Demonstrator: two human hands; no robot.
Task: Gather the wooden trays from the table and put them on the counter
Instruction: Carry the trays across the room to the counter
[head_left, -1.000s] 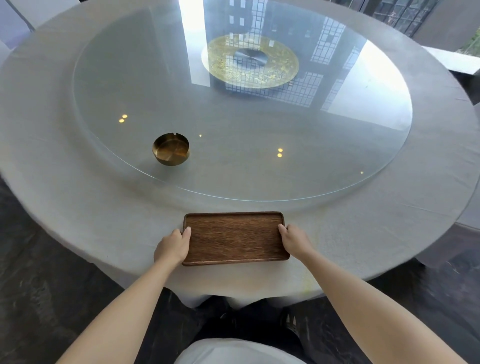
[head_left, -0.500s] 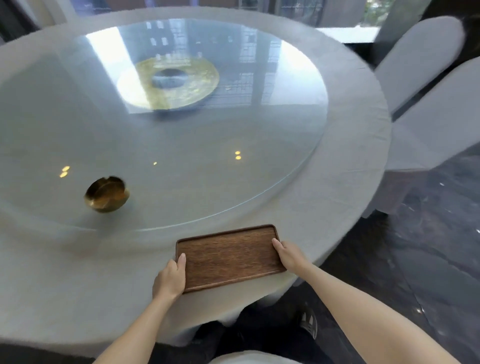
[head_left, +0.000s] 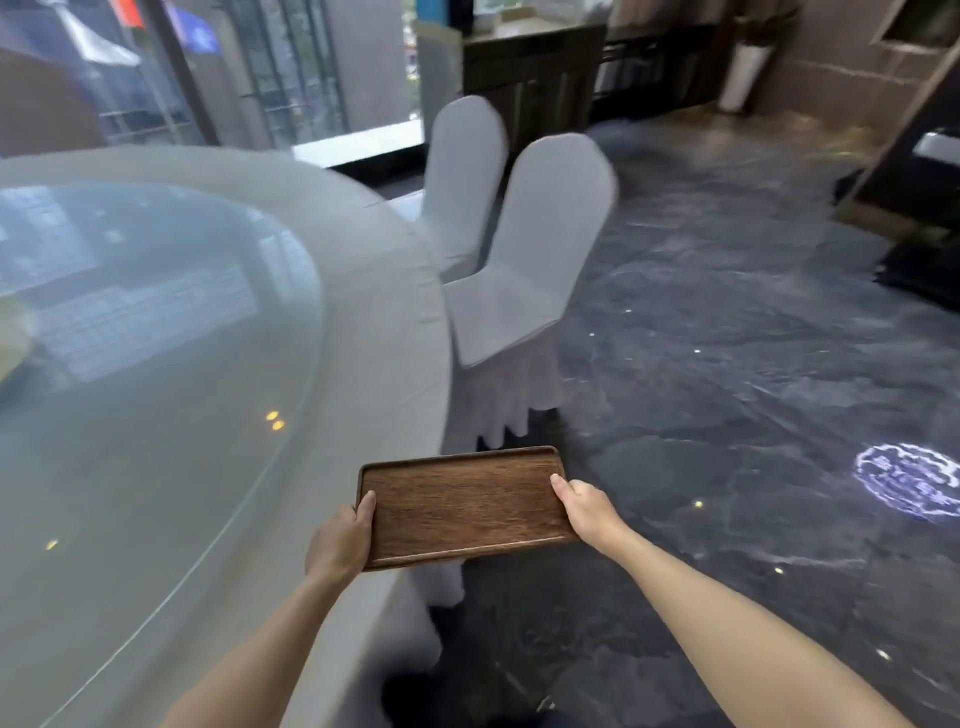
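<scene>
Both hands, left and right, grip tray ends; keep level, skirt chair beside table.

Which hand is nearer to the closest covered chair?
Right. The right hand grips the wooden tray's short edge on the chair side; the left hand grips the opposite edge, over the table.

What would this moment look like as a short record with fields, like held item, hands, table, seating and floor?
held item: brown rectangular wooden tray, empty, roughly level
left hand: grips the tray's left short edge
right hand: grips the tray's right short edge
table: round table with grey cloth and glass top, to the left
seating: two white-covered chairs by the table
floor: dark marbled stone floor
</scene>
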